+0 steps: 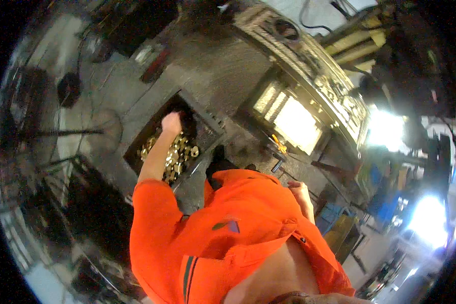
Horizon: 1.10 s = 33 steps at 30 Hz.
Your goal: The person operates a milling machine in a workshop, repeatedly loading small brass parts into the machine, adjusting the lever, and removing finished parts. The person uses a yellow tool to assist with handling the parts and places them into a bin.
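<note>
My left hand (172,123) reaches down into a dark metal bin (133,153), over its shadowed far part. It looks closed, with the fingers curled under and hidden from above; whatever they grip cannot be made out. Small brass-coloured metal parts (176,158) lie heaped beside my left wrist, in the nearer part of the bin. My right hand (299,191) is low at my right side, beside the orange clothing. Its fingers are curled in, and I cannot see what, if anything, is inside them.
A large machine (314,66) with a bright lit opening (296,124) stands ahead on the right. Orange-handled pliers (278,144) lie near it. Farther left on the grey floor (104,91) stand dark objects, among them a dark box with red on it (154,66).
</note>
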Available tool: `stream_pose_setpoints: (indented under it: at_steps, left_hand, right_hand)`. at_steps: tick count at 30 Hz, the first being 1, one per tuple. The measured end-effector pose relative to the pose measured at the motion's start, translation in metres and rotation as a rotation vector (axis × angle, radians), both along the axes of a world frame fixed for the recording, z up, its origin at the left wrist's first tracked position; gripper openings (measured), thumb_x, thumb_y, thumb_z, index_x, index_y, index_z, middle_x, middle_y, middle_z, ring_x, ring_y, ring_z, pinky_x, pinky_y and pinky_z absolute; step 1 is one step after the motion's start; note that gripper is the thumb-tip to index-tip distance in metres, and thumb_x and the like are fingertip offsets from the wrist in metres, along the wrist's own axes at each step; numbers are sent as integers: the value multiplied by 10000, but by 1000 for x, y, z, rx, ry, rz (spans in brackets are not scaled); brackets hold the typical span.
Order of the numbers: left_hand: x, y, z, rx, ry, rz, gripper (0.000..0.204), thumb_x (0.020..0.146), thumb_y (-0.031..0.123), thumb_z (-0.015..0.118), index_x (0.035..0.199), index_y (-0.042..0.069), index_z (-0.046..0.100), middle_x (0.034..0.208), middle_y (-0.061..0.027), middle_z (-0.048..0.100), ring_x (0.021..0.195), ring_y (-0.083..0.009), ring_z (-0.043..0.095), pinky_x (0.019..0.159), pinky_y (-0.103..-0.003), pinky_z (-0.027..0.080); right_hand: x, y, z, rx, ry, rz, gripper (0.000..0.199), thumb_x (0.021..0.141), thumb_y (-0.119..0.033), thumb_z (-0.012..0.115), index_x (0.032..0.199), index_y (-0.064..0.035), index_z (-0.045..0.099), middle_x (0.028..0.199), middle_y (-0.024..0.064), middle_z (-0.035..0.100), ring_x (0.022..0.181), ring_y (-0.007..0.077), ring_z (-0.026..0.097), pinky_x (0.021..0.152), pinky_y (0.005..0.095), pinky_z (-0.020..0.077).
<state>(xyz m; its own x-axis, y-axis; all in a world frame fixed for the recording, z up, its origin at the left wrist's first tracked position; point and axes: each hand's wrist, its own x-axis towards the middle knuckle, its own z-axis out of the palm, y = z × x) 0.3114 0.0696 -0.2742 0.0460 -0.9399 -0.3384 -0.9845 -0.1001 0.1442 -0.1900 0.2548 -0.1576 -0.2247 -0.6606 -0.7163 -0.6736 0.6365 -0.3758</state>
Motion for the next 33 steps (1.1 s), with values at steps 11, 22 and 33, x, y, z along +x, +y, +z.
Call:
stream_pose_setpoints:
  at_steps: [11, 22, 33]
  left_hand:
    - [4, -1, -30, -246, -40, -234, 238, 771, 112, 512, 988, 91, 605, 785, -153, 581, 743, -322, 593, 603, -408, 482]
    - [-2, 4, 9, -209, 389, 283, 100, 723, 87, 634, 768, 3, 606, 698, -137, 621, 523, -228, 575, 459, -341, 449]
    - [-101, -32, 185, -376, 1592, 903, 274, 854, 205, 589, 1055, 25, 542, 826, -38, 558, 733, -152, 530, 624, -301, 443]
  right_hand:
    - [-7, 21, 0, 11, 53, -39, 430, 617, -163, 599, 1032, -54, 635, 936, 145, 652, 845, 247, 630, 747, 313, 492]
    - [-37, 39, -9, 88, 62, -36, 498, 571, -178, 627, 1062, -93, 629, 1091, 135, 601, 1010, 260, 575, 859, 306, 460]
    - [-105, 12, -19, -53, -78, -78, 481, 592, -123, 568, 1062, -33, 619, 1034, 162, 624, 979, 268, 595, 845, 320, 467]
